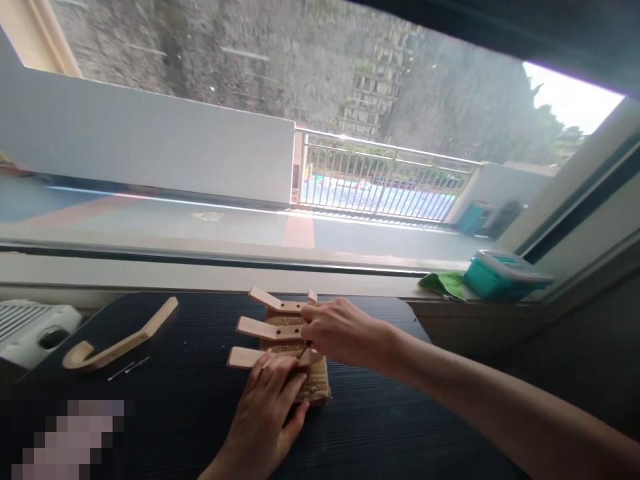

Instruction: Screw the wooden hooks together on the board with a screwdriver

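A ridged wooden block [320,385] sits on the dark table, with pale angled wooden pieces lying across it. The far angled piece [270,298] and the middle angled piece [257,327] each show two dark holes or screw heads. My left hand [273,393] bends over the near angled piece [243,357], fingers on top and thumb against the block, holding them together. Above that piece, my right hand [335,330] is closed around a thin tool whose short dark end [308,345] pokes out below the fist; its handle is hidden.
On the left of the table [380,420] lie a curved wooden hook [125,345] and thin metal bits [129,368]. A white appliance [37,327] stands at the far left. A teal box [500,277] and a green cloth [443,285] rest on the windowsill.
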The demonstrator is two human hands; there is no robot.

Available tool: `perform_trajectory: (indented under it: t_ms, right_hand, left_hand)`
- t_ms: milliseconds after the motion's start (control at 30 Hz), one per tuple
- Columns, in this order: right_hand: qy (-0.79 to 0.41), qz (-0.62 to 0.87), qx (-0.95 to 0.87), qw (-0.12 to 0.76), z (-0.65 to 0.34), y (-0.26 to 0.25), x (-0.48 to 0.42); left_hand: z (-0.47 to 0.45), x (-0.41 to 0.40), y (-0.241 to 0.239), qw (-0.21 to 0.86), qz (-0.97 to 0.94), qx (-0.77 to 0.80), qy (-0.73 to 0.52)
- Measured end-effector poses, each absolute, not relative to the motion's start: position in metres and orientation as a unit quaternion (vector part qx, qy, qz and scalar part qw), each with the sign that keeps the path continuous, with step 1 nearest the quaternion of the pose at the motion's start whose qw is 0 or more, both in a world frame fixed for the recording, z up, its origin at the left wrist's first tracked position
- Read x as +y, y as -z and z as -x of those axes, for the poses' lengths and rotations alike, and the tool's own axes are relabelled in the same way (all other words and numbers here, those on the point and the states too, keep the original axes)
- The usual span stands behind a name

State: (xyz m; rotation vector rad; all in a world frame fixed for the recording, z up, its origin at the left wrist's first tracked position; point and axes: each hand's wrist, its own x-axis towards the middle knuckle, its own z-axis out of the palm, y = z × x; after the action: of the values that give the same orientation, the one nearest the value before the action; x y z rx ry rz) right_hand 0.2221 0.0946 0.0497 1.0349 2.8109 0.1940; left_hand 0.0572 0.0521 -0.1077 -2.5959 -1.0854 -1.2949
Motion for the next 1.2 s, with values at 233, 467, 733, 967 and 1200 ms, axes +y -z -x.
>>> perform_trajectory:
  t_ms: [233,467,733,967,1200]
  right_hand:
    - [-0.025,-0.366,0.921,0.132,-0.206,-0.058,0.103]
    - [0.006,-0.405,0.900,0.161,-0.194,-0.065,0.103]
    - [-0.004,-0.339,0.934,0.112,-0.201,-0.058,0.100]
    - [0.027,-0.356,0.918,0.170,-0.202,-0.056,0.110]
    - [0.001,-0.394,0.897,0.202,-0.196,-0.059,0.107]
  left_hand:
    - [-0.055,0.051,0.107,0.014,0.839,-0.358,0.409]
    - [-0.051,0.050,0.099,-0.008,0.851,-0.354,0.388]
    - [-0.048,0.049,0.099,-0.010,0.864,-0.342,0.369]
    - [-0.048,0.049,0.098,-0.043,0.867,-0.347,0.354]
    - [-0.045,0.048,0.101,-0.059,0.871,-0.345,0.345]
